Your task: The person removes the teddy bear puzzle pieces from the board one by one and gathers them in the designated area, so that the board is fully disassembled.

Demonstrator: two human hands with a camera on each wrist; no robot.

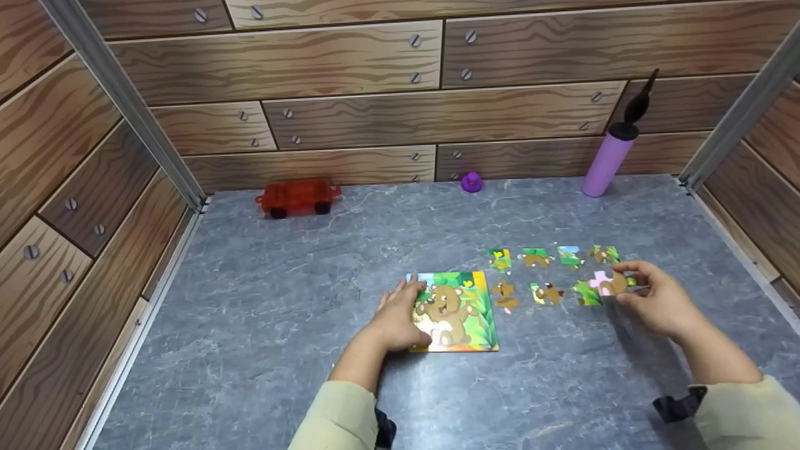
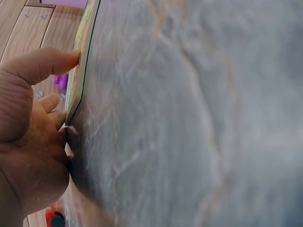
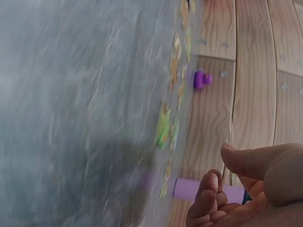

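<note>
A square picture puzzle board [image 1: 465, 319] with a brown bear lies flat on the grey tabletop. My left hand [image 1: 398, 320] rests on its left side, fingers extended toward the far corner; in the left wrist view the thumb [image 2: 64, 62] touches the board's edge. My right hand [image 1: 662, 303] pinches a pink and brown puzzle piece [image 1: 609, 283] between thumb and fingers, above the table. Seen edge-on in the right wrist view, that piece [image 3: 230, 125] is a thin sliver. Several loose puzzle pieces [image 1: 547, 293] lie in two rows right of the board.
At the back left stands a red toy wagon [image 1: 297, 197] with black wheels. A small purple duck [image 1: 472, 182] sits by the back wall. A purple hand pump [image 1: 606, 164] with a black nozzle leans at the back right. Wood-patterned walls [image 1: 350, 119] enclose the table.
</note>
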